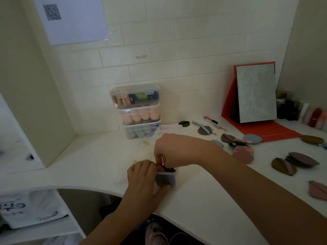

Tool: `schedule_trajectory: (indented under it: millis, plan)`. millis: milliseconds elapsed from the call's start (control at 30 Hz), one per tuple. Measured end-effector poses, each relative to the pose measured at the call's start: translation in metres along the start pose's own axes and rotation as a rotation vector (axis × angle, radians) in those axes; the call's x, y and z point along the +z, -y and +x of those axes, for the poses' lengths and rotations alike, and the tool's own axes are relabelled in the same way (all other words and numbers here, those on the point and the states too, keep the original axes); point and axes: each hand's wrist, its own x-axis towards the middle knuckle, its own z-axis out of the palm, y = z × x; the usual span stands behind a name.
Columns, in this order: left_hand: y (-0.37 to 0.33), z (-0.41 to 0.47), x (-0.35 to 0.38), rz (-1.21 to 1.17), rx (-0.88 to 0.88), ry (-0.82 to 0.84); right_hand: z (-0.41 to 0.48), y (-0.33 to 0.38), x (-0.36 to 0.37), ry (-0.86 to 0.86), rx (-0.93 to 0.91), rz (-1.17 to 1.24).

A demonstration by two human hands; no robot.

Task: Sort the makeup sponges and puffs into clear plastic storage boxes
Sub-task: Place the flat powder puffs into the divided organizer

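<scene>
A small clear plastic box (166, 179) stands open on the white desk near the front edge, with dark puffs showing through its wall. My left hand (145, 175) grips the box from the left, thumb across its front. My right hand (174, 151) reaches down from above with its fingers pinched on a dark puff (168, 168) at the box's open top. Three closed clear boxes (139, 112) filled with sponges are stacked against the tiled wall. Several loose puffs (243, 153) in brown, pink, olive and blue lie on the desk to the right.
A clear lid (168, 129) lies behind my right hand. An orange folding mirror (254, 96) stands at the back right beside several cosmetic bottles (304, 112). Pencils and brushes (212, 122) lie near the wall. The desk's curved front edge (88, 187) runs below my left hand.
</scene>
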Motion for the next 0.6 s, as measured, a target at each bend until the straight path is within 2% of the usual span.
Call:
schedule_trajectory:
  millis: [233,333,433,600]
  plan:
    - [-0.003,-0.001,0.0,-0.025,-0.017,-0.004,0.003,0.008,0.006,-0.028,0.014,-0.114]
    - [-0.003,-0.002,-0.002,-0.031,-0.011,-0.003,0.0,0.0,0.002,0.034,0.021,0.017]
    - [-0.004,-0.002,-0.004,-0.032,-0.017,0.007,-0.007,-0.007,-0.004,0.108,0.062,0.257]
    - [-0.004,-0.001,-0.004,-0.023,-0.018,0.028,-0.003,0.003,0.001,-0.043,0.011,0.036]
